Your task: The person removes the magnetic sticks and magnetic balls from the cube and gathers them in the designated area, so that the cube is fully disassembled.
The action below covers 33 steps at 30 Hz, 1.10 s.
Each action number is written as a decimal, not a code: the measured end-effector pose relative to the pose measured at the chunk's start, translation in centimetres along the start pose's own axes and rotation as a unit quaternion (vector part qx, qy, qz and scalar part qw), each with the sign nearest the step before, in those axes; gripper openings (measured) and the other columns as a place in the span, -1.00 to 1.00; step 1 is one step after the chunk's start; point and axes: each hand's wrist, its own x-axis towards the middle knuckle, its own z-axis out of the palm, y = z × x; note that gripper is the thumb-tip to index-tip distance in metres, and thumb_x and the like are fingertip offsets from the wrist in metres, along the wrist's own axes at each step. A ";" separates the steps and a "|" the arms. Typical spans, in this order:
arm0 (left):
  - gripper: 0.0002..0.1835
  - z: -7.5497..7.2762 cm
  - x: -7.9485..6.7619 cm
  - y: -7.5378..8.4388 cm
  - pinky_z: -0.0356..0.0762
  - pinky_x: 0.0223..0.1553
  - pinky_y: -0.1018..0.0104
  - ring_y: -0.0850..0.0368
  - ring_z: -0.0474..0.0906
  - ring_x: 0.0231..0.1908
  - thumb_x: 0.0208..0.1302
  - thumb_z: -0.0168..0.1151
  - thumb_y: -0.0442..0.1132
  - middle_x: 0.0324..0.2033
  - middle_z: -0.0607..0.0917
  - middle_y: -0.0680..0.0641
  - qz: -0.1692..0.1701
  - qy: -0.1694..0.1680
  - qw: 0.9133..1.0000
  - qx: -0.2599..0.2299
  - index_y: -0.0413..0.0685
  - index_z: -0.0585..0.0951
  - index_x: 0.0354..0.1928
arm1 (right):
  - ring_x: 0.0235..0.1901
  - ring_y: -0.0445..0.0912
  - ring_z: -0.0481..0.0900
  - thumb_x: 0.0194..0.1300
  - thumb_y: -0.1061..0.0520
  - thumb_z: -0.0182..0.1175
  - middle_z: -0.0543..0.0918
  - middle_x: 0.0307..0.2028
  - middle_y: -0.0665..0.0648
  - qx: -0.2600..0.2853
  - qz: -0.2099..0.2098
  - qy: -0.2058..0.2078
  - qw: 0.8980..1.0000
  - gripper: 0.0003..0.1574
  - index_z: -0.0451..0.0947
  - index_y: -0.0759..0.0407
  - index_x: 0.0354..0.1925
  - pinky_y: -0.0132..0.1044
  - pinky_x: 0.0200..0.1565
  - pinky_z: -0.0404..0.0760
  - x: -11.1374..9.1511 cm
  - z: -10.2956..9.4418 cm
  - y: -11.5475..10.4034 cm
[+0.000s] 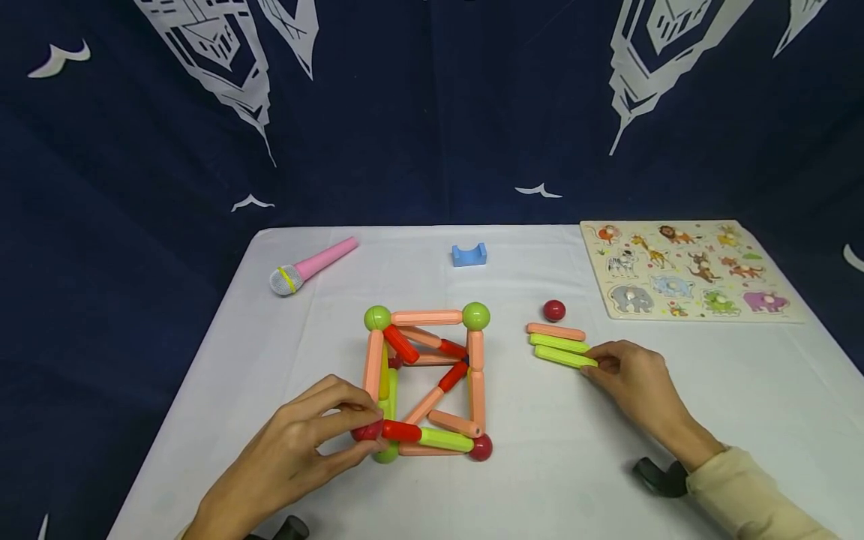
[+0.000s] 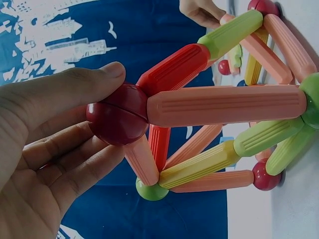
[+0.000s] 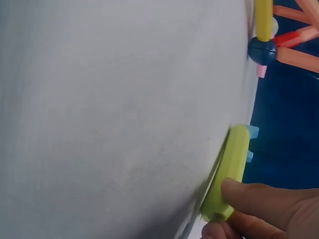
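Note:
A frame of coloured magnetic rods and balls (image 1: pixel 427 318) stands mid-table, with green balls at its far corners. My left hand (image 1: pixel 304 435) pinches a dark red ball (image 2: pixel 119 114) at the frame's near left corner; a red rod (image 2: pixel 174 69) and a salmon rod (image 2: pixel 224 105) join that ball. To the right, my right hand (image 1: pixel 631 382) pinches the end of the nearest green rod (image 3: pixel 227 169), which lies on the table. Beside it lie another green rod (image 1: pixel 559 343) and a salmon rod (image 1: pixel 556 331), with a loose red ball (image 1: pixel 554 310) just beyond.
A pink toy microphone (image 1: pixel 317 264) lies at the back left and a blue cradle-shaped block (image 1: pixel 469 255) at the back middle. An animal puzzle board (image 1: pixel 695 274) fills the back right. White cloth (image 1: pixel 526 480) covers the table; a dark patterned curtain (image 1: pixel 432 112) hangs behind.

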 end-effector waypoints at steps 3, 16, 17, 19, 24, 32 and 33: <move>-0.63 0.1 0.0 0.0 0.52 -0.16 0.59 0.34 0.50 -0.15 0.30 0.20 0.13 -0.13 0.62 0.21 0.011 0.005 1.000 -0.003 0.01 0.77 -0.18 | -0.43 -0.08 0.54 0.01 0.28 0.49 0.64 -0.44 0.10 -0.010 0.002 0.001 1.000 -0.77 0.66 0.28 -0.32 -0.28 -0.42 0.51 0.2 0.4 0.1; -0.68 0.0 0.0 -0.3 0.52 -0.15 0.60 0.32 0.50 -0.14 0.27 0.26 0.07 -0.13 0.63 0.18 0.025 0.009 0.999 -0.020 0.00 0.76 -0.17 | -0.43 0.00 0.56 0.03 0.29 0.46 0.61 -0.45 0.15 -0.039 -0.001 -0.003 0.999 -0.83 0.63 0.29 -0.43 -0.09 -0.37 0.53 0.8 0.7 -0.5; -0.70 0.0 0.0 -0.4 0.52 -0.15 0.59 0.31 0.51 -0.14 0.26 0.29 0.04 -0.14 0.63 0.16 0.031 0.011 0.999 -0.024 0.00 0.75 -0.17 | -0.43 0.01 0.56 0.03 0.29 0.46 0.61 -0.44 0.16 -0.040 0.002 -0.006 0.999 -0.83 0.63 0.30 -0.43 -0.09 -0.37 0.53 0.8 0.7 -0.5; -0.73 -0.1 0.0 -0.4 0.53 -0.15 0.58 0.30 0.51 -0.14 0.24 0.35 0.00 -0.14 0.63 0.14 0.036 0.012 0.999 -0.039 0.00 0.75 -0.16 | -0.41 0.02 0.56 0.04 0.28 0.46 0.62 -0.43 0.18 -0.043 0.003 -0.009 0.999 -0.83 0.63 0.31 -0.41 -0.07 -0.36 0.54 0.8 0.6 -0.6; -0.74 -0.9 0.7 -1.6 0.58 -0.14 0.46 0.25 0.56 -0.15 0.13 0.48 -0.23 -0.15 0.67 0.11 0.008 0.006 0.994 -0.113 0.00 0.74 -0.11 | -0.38 0.06 0.57 0.06 0.27 0.43 0.64 -0.36 0.26 -0.053 0.000 0.005 0.999 -0.77 0.65 0.39 -0.31 -0.01 -0.33 0.54 0.7 0.0 -0.9; -0.70 -1.4 4.4 -7.3 0.50 0.12 0.26 0.02 0.55 0.07 0.31 0.24 -0.47 0.02 0.67 -0.05 -0.094 0.071 0.962 -0.246 -0.22 0.66 0.07 | -0.34 0.05 0.65 0.05 0.32 0.44 0.69 -0.26 0.23 -0.028 -0.053 0.055 0.997 -0.67 0.67 0.34 -0.16 -0.03 -0.37 0.60 0.1 -0.6 -4.3; -0.69 -1.2 4.8 -7.8 0.48 0.14 0.27 0.00 0.53 0.11 0.32 0.22 -0.46 0.05 0.65 -0.08 -0.103 0.072 0.958 -0.257 -0.22 0.65 0.09 | -0.35 0.02 0.65 0.04 0.33 0.45 0.70 -0.26 0.20 -0.021 -0.067 0.060 0.996 -0.67 0.68 0.32 -0.16 -0.05 -0.37 0.60 0.0 -0.5 -5.2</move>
